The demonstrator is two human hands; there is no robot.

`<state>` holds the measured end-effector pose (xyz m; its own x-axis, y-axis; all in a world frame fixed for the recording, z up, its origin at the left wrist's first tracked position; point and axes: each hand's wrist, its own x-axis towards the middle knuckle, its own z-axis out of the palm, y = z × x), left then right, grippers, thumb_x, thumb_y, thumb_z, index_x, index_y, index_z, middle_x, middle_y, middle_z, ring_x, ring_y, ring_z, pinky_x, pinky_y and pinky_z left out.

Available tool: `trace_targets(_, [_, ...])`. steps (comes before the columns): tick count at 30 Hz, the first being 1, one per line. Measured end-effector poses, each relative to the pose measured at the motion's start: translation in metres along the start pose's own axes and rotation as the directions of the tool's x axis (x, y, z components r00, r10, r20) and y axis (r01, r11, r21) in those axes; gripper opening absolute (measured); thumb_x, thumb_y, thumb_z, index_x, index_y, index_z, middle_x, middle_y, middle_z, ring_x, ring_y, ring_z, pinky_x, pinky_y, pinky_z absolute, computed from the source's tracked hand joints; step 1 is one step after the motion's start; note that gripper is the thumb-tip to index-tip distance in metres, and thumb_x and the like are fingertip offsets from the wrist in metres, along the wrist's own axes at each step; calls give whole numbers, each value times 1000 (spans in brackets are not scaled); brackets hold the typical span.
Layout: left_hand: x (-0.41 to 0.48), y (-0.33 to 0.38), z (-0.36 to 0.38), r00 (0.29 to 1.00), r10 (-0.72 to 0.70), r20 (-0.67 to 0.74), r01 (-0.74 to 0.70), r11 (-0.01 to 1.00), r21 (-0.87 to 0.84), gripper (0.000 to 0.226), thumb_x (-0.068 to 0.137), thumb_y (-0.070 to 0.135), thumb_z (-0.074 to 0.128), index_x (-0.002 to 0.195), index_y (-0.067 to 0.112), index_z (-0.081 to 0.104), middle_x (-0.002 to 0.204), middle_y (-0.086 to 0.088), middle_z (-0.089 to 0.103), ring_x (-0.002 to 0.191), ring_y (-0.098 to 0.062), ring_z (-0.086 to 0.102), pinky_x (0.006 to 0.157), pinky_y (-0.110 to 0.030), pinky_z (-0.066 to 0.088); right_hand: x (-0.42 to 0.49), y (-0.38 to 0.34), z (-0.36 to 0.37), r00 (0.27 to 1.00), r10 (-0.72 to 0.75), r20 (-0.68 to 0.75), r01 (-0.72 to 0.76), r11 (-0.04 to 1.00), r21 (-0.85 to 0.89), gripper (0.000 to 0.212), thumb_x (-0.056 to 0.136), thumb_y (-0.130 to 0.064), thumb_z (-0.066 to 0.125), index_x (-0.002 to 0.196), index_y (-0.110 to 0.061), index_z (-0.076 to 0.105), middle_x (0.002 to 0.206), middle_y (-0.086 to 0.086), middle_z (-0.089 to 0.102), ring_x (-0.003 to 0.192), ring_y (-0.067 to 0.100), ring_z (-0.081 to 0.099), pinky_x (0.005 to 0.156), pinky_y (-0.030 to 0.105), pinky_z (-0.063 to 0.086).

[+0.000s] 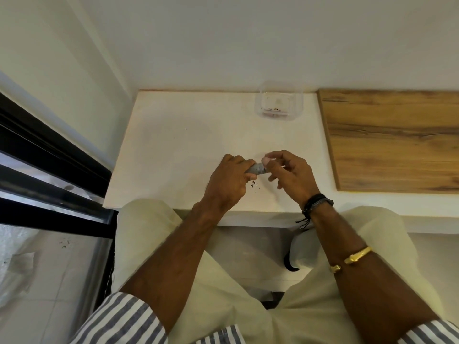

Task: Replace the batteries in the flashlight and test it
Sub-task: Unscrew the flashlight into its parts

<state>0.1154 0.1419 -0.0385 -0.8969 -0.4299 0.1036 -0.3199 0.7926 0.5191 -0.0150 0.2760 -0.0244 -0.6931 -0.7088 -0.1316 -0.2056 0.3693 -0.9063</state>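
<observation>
A small grey flashlight point(258, 169) lies level just above the white table point(178, 150), most of its body hidden inside my left hand point(229, 181), whose fingers curl round it. My right hand point(289, 173) meets the flashlight's exposed right end, thumb and forefinger pinching at that end; the other fingers are loosely spread. What the fingertips hold there is hidden. No loose batteries show on the table.
A clear plastic box point(278, 101) with small dark bits inside stands at the table's back edge. A wooden board point(395, 140) lies to the right. Dark crumbs point(254, 186) are scattered under my hands. A black-framed glass door point(49, 170) is at the left.
</observation>
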Motion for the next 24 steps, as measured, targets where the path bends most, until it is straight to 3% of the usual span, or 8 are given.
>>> trace_targets(3, [-1, -1, 1, 1000, 0, 6, 0, 1000, 9, 27, 99, 23, 56, 122, 10, 62, 112, -10, 67, 101, -25, 51, 85, -38, 45, -1, 1, 2, 998, -49, -25, 46, 995, -92, 26, 97, -38, 66, 98, -13, 76, 78, -3, 72, 66, 14, 68, 64, 32, 54])
trace_targets(6, [-1, -1, 0, 1000, -17, -3, 17, 1000, -20, 27, 99, 24, 56, 122, 11, 62, 111, -9, 67, 101, -23, 49, 84, -38, 46, -1, 3, -1, 991, -136, 8, 136, 989, -63, 18, 91, -15, 74, 108, -10, 75, 96, 3, 74, 83, 20, 69, 77, 44, 61])
trace_targets(8, [-1, -1, -1, 1000, -20, 2, 20, 1000, -15, 30, 99, 23, 56, 125, 10, 61, 113, -10, 67, 102, -24, 49, 84, -33, 42, 0, 4, -4, 984, -169, 52, 170, 985, -18, 27, 85, -1, 77, 110, -12, 74, 107, 1, 73, 92, 18, 68, 83, 45, 61])
trace_targets(10, [-1, -1, -1, 1000, -9, 0, 9, 1000, -6, 29, 99, 23, 56, 125, 10, 61, 113, -9, 67, 101, -23, 48, 82, -30, 39, 1, 4, -5, 988, -136, 74, 137, 990, -11, 37, 84, -9, 80, 117, -21, 70, 112, -3, 71, 97, 15, 68, 82, 38, 62])
trace_targets(13, [-1, 0, -1, 1000, 1, -2, -1, 1000, -6, 27, 99, 23, 56, 122, 11, 61, 110, -8, 67, 98, -17, 44, 81, -30, 39, 0, 4, -2, 999, -18, 27, 18, 1000, -23, 34, 89, -42, 73, 118, -25, 69, 101, -2, 73, 80, 11, 71, 63, 29, 58])
trace_targets(16, [-2, 0, 0, 1000, 6, 22, -6, 1000, 6, 27, 99, 23, 56, 122, 11, 61, 111, -8, 67, 99, -18, 45, 83, -33, 42, 0, 5, -1, 999, -42, 24, 43, 997, -66, 20, 96, -37, 67, 100, -19, 75, 81, -2, 74, 61, 4, 68, 55, 26, 54])
trace_targets(21, [0, -2, 2, 998, -29, 47, 30, 1000, -3, 30, 100, 24, 55, 126, 12, 60, 116, -8, 66, 104, -23, 48, 84, -30, 39, 0, 5, -5, 985, -165, 55, 168, 985, -50, 25, 85, -2, 78, 108, -12, 76, 102, 0, 74, 85, 19, 70, 82, 34, 60])
trace_targets(24, [0, -2, 4, 999, -15, 37, 16, 1000, -2, 28, 99, 23, 56, 124, 12, 61, 114, -8, 66, 98, -16, 42, 81, -27, 36, 0, 5, -7, 986, -142, 88, 144, 989, -18, 38, 82, -9, 82, 116, -20, 73, 110, -2, 73, 91, 17, 71, 83, 35, 62])
